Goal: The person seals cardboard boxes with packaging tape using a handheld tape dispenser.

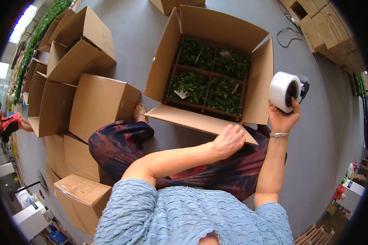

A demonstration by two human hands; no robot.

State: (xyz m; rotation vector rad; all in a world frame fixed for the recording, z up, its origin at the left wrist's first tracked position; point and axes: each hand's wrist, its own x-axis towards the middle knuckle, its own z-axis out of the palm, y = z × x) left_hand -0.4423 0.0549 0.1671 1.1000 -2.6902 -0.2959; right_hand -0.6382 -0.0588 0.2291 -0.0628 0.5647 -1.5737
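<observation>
A large open cardboard box (221, 22) stands in front of me with its flaps up. Thin cardboard dividers split it into compartments filled with leafy green artificial plants (188, 87), some with white tags. My left hand (229, 141), its arm reaching across my body, is closed at the right end of the near flap (192, 120); its curled fingertips are partly hidden. Off the box's right side, my right hand (285, 118) grips a tape dispenser (303, 86) carrying a thick roll of clear tape (279, 90). The roll is apart from the box.
More cardboard boxes (96, 106) crowd the left, some with raised flaps, and a closed one (79, 190) sits lower left. Stacked cartons (327, 30) line the far right near a black cable (288, 32). Another person (8, 122) shows at the left edge.
</observation>
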